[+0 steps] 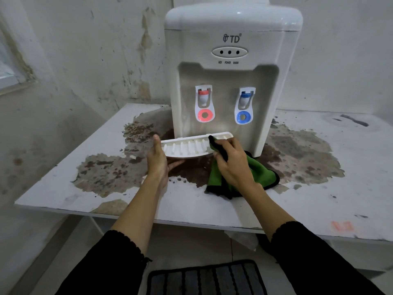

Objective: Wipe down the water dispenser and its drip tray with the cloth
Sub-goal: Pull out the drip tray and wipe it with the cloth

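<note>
Holding drip tray (187, 146) in left hand (158, 161), right hand (230, 160) clamped on cloth (261, 173); I judge hard wiping could tip tray.

Dispenser (231, 81) top cropped; cloth (263, 173) hides drip tray (185, 145) right end
</note>
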`<action>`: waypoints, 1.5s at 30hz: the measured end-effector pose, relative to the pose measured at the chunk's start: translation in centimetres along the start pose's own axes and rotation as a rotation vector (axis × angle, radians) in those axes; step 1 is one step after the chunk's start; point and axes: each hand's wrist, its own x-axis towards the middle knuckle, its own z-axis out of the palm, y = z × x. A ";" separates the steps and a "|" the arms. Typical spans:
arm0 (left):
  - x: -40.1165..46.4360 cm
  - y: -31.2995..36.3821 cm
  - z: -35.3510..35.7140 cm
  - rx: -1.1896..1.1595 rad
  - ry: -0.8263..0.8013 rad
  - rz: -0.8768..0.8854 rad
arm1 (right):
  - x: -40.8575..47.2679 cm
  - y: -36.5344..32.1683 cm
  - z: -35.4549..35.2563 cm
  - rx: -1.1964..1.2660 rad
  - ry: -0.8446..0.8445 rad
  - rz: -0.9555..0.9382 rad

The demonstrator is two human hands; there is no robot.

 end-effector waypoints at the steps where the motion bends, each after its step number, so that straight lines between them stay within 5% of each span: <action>1: 0.0 -0.1 0.1 -0.002 0.004 -0.003 | 0.1 -0.1 -0.1 0.028 0.003 0.028; 17: 0.5 -1.1 1.8 -0.031 0.095 -0.009 | 1.1 -0.1 1.2 -0.137 -0.186 0.061; 23: 0.8 -0.4 2.4 0.005 0.092 -0.041 | 1.6 0.0 0.0 -0.108 -0.139 0.018; 45: -0.1 1.6 4.4 0.049 0.140 -0.266 | 4.9 -1.7 -2.8 0.052 -0.378 0.325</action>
